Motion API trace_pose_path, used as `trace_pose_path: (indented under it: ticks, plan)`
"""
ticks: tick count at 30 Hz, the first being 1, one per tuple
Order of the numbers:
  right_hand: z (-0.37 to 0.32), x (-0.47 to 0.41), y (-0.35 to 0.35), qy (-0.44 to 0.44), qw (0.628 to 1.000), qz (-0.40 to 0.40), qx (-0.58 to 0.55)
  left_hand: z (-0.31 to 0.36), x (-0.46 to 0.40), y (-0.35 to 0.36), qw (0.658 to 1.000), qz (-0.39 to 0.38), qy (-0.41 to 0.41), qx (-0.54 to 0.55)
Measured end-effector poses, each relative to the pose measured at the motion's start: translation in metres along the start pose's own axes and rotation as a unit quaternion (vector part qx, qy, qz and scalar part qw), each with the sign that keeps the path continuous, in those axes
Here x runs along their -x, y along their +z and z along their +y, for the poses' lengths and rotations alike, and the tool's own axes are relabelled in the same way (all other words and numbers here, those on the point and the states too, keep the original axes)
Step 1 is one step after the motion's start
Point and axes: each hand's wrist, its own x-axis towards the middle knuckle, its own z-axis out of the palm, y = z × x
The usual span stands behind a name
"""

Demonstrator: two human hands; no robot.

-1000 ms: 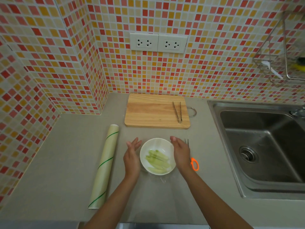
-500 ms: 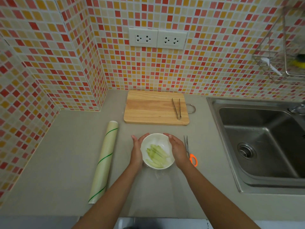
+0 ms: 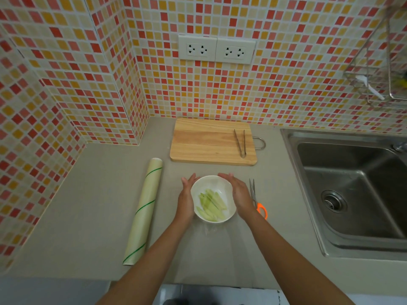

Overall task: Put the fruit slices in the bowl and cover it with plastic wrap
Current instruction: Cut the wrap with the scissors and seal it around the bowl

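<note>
A white bowl [image 3: 210,180] stands on the grey counter and holds several pale green fruit slices [image 3: 211,204]. My left hand [image 3: 186,199] lies flat against the bowl's left side, fingers stretched past the rim. My right hand [image 3: 239,194] cups its right side the same way. A crumpled edge of clear film [image 3: 208,231] shows on the counter just in front of the bowl; whether film spans the bowl's top I cannot tell. The plastic wrap roll [image 3: 146,208], pale with green stripes, lies to the left of my left arm.
Behind the bowl is a wooden cutting board [image 3: 204,142] with metal tongs [image 3: 240,143] on its right part. Orange-handled scissors [image 3: 256,201] lie just right of my right hand. A steel sink [image 3: 352,190] fills the right side; a wire rack [image 3: 378,69] hangs above it.
Both hands have closed in from a little way off the bowl until they press against its sides. The bowl stays in place.
</note>
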Motion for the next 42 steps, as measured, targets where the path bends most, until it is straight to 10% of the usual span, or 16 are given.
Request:
trace_pose_path:
  ticks: [11,16,23,32,42]
  plan:
    - [0.002,0.009,0.014,0.009,0.996,0.086,-0.021,0.015,-0.015,-0.004,0.994,-0.070,-0.019,-0.083]
    - [0.005,0.010,0.009,-0.015,0.990,0.138,0.029,0.014,-0.004,-0.015,0.992,0.110,0.050,-0.038]
    - [-0.002,-0.008,-0.004,0.031,0.998,-0.035,0.046,0.000,0.009,0.011,0.998,0.062,0.017,-0.016]
    - [0.018,-0.006,-0.005,0.075,0.996,-0.009,0.041,0.029,-0.019,-0.005,0.994,-0.048,0.042,-0.093]
    - [0.015,-0.015,-0.004,0.086,0.995,-0.057,-0.008,-0.009,0.013,-0.006,0.994,0.102,0.027,0.036]
